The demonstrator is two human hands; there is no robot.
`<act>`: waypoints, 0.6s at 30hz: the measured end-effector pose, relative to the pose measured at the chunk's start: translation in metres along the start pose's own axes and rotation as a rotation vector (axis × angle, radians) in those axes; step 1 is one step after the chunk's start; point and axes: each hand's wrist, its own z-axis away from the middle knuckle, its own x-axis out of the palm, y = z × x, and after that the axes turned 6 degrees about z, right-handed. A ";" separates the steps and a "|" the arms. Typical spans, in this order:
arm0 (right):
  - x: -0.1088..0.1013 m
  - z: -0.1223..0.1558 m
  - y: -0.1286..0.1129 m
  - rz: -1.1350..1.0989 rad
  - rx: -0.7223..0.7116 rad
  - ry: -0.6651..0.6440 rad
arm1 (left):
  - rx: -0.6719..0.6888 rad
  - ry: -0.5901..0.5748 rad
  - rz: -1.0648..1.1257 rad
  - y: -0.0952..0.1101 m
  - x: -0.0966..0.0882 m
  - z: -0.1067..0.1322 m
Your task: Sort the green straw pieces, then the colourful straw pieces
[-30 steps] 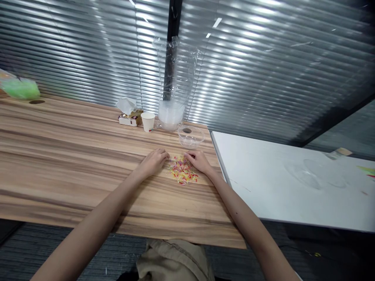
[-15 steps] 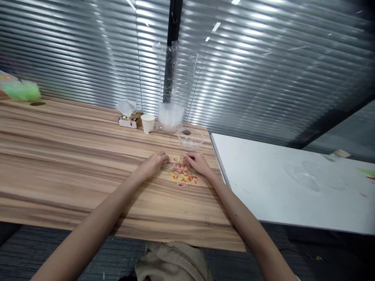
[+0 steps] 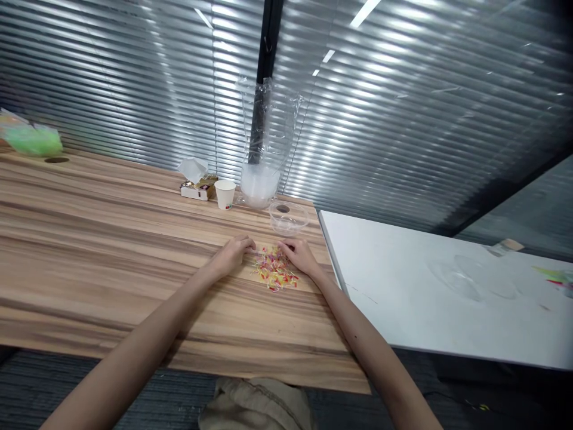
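Observation:
A loose pile of small red, yellow, pink and clear pieces (image 3: 275, 273) lies on the wood-grain table between my hands. My left hand (image 3: 231, 255) rests at the pile's left edge, its fingers curled together at the tips. Whatever is between those fingertips is too small to make out. On the opposite side, my right hand (image 3: 299, 255) touches the pile's upper right edge with thumb and fingers drawn together. Its fingertips partly cover some pieces, so what they pinch cannot be told. Just beyond the right hand stands a clear round plastic bowl (image 3: 289, 226).
Behind the pile are a paper cup (image 3: 225, 196), a tissue box (image 3: 197, 190) and stacked clear containers in a tall plastic bag (image 3: 258, 185). A bag of green material (image 3: 33, 141) lies far left. A white table (image 3: 385, 286) adjoins on the right, holding clear lids (image 3: 456, 278).
The view has shifted slightly, so the table's things sit a little lower in it. Both hands stay beside the pile with fingers still curled; little else differs.

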 end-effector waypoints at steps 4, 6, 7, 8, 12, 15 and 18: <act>0.000 0.000 0.000 0.000 0.008 -0.007 | 0.001 0.009 0.007 -0.001 0.001 0.000; 0.000 0.000 0.000 -0.001 0.009 -0.006 | 0.003 0.015 0.007 -0.001 0.002 0.000; 0.000 0.000 0.000 -0.003 0.010 -0.004 | 0.004 0.018 0.007 -0.001 0.002 0.000; 0.000 0.000 0.000 -0.004 0.011 -0.001 | 0.006 0.020 0.007 -0.002 0.002 0.000; -0.001 0.000 -0.001 -0.006 0.011 0.010 | 0.005 0.016 0.003 -0.002 0.003 0.001; -0.001 0.000 -0.002 -0.009 0.007 0.010 | -0.002 0.009 -0.003 -0.002 0.004 0.001; -0.001 0.000 -0.002 -0.013 0.003 0.008 | -0.004 0.002 -0.008 -0.002 0.004 0.001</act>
